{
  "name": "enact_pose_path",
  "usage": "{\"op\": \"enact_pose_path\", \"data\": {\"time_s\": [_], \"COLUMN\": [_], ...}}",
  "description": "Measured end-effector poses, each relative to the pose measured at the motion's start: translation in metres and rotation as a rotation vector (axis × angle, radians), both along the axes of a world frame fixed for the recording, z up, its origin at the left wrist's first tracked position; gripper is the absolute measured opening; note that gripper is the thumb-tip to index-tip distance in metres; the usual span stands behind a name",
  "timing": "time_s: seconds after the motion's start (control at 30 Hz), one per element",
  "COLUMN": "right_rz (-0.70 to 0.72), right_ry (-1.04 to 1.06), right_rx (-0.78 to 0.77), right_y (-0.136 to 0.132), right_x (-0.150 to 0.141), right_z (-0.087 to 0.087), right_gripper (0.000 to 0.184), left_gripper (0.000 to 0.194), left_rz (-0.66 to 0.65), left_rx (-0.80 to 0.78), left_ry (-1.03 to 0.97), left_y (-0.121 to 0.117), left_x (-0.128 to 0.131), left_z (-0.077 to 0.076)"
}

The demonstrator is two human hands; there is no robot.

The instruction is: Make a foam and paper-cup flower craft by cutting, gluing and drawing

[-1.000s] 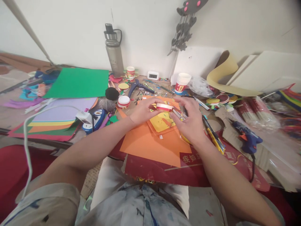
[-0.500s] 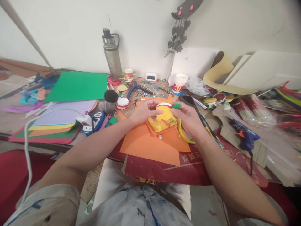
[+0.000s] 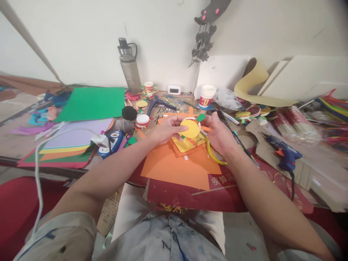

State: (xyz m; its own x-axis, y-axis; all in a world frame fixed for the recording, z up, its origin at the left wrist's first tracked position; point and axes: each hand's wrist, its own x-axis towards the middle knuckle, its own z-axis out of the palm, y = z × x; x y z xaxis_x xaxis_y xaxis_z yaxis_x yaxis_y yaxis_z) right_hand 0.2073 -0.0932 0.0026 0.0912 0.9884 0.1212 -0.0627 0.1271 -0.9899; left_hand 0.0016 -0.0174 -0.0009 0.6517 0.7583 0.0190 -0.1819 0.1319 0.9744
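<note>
My left hand point(image 3: 172, 128) is closed on the edge of a short paper cup piece point(image 3: 196, 122) with a yellow round disc point(image 3: 189, 129) on its near face, the thumb lying on the disc. A green paper tab point(image 3: 200, 117) and an orange paper strip point(image 3: 206, 128) stick out from the cup piece. To its right, my right hand point(image 3: 217, 130) has its thumb raised away from the fingers, near the strip's end; its fingertips are partly hidden. Underneath lie a cut yellow sheet point(image 3: 185, 146) and orange paper sheets point(image 3: 174, 170). A curved yellow strip point(image 3: 213, 156) shows beside my right hand.
On the right are a blue glue gun point(image 3: 285, 154) and wrapped sticks point(image 3: 295, 128). Behind stand stacked paper cups point(image 3: 208, 96), a clock point(image 3: 174, 90) and a tall bottle point(image 3: 130, 69). Coloured sheets point(image 3: 92, 103) and a white cable point(image 3: 38, 170) lie on the left.
The cup piece has turned, so its disc faces me more and the green tab points upward. My right thumb has lifted off it, and the orange strip now shows.
</note>
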Motion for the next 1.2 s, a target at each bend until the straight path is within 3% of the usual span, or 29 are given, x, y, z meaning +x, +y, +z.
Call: {"op": "enact_pose_path", "data": {"time_s": [0.1,0.27,0.57,0.77,1.2], "right_rz": [-0.045,0.000,-0.059,-0.030,-0.015], "right_ry": [0.080,0.019,-0.018,-0.002,-0.040], "right_rx": [-0.017,-0.014,-0.063,-0.074,-0.065], "right_y": [-0.002,0.000,-0.004,-0.006,-0.009], "right_x": [-0.004,-0.015,-0.014,-0.016,-0.016], "right_z": [0.000,-0.007,-0.003,-0.001,0.000], "right_gripper": [0.077,0.064,0.053,0.053,0.049], "left_gripper": [0.067,0.064,0.060,0.060,0.064], "left_rz": [0.075,0.183,0.256,0.244,0.189], "left_rx": [-0.045,-0.088,0.033,0.117,0.052], "left_ry": [-0.066,-0.124,-0.108,-0.136,-0.149], "left_y": [-0.002,-0.008,-0.004,0.003,-0.001], "left_x": [0.001,0.004,0.005,0.004,0.003], "left_z": [0.004,0.007,0.007,0.010,0.011]}}
